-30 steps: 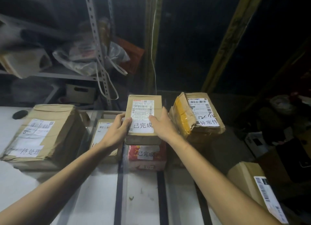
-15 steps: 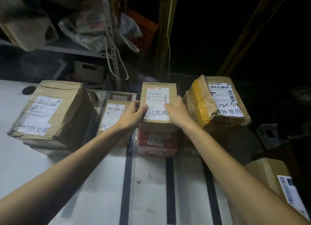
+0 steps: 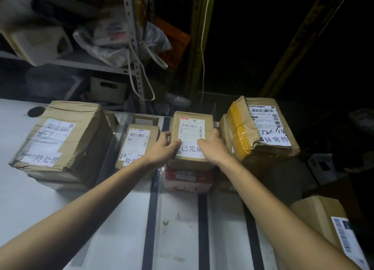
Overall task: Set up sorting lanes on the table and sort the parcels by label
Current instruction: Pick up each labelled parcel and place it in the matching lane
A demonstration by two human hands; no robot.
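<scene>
Hands first: my left hand [image 3: 162,149] and right hand [image 3: 212,148] grip the two sides of a small brown box [image 3: 192,163], thumbs laid across its white label, which reads 已完成. The brown box sits on top of a red box [image 3: 188,181] bearing the same words, in the middle lane of the white table [image 3: 178,229], between two black tape lines [image 3: 203,229]. In the lane to the left stands a smaller box [image 3: 137,142] marked 处理, and beyond it a big box [image 3: 81,138] marked 待处理. Just beside my right hand, a box with yellow tape [image 3: 261,128] reads 异常件. Another labelled box [image 3: 319,217] lies near my right forearm, at the table's edge.
</scene>
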